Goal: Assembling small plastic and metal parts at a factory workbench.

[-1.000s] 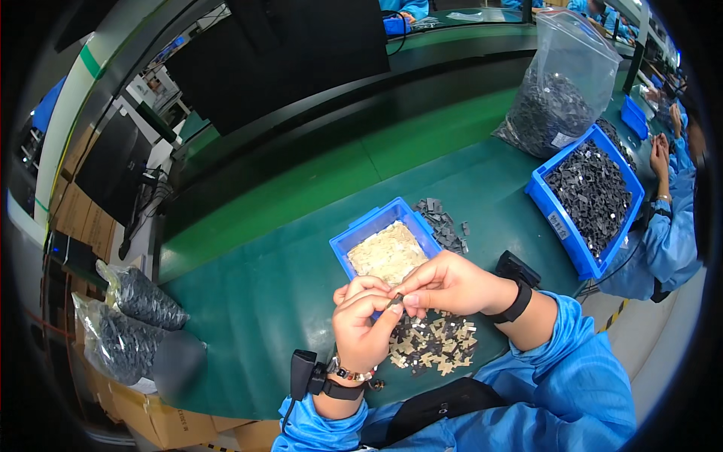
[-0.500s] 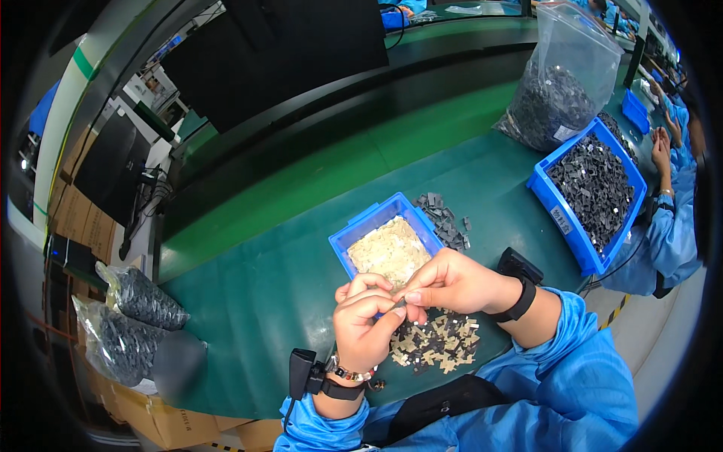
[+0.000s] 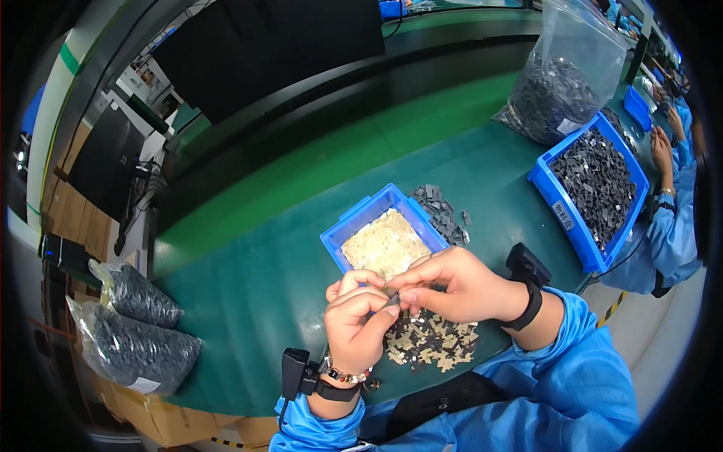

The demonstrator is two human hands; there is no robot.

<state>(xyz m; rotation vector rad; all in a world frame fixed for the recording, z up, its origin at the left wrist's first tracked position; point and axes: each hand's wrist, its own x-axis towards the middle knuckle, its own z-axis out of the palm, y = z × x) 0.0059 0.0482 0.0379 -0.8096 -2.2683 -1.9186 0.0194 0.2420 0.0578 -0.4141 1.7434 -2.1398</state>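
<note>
My left hand point(image 3: 355, 322) pinches a small dark grey plastic piece point(image 3: 392, 300) between thumb and fingers. My right hand point(image 3: 457, 290) meets it from the other side, its thumb and forefinger closed at the piece's edge. What else those right fingertips may hold is too small to make out. Just beyond both hands stands a blue bin point(image 3: 331, 242) with many cream-coloured flat pieces point(image 3: 385, 245) in it. Below my right hand lies a spread of mixed cream and dark pieces point(image 3: 433, 343), partly covered by the hands.
Loose dark grey pieces point(image 3: 440, 213) lie beside the bin's right side. A larger blue bin point(image 3: 556, 215) of dark pieces stands to the right, before a clear bag point(image 3: 553, 98). Filled bags point(image 3: 139, 346) sit at the left edge. A co-worker's arm point(image 3: 670, 226) is at far right.
The dark piece now shows more plainly between my fingertips. My right fingers have shifted a little around it, and both hands stay together over the same spot.
</note>
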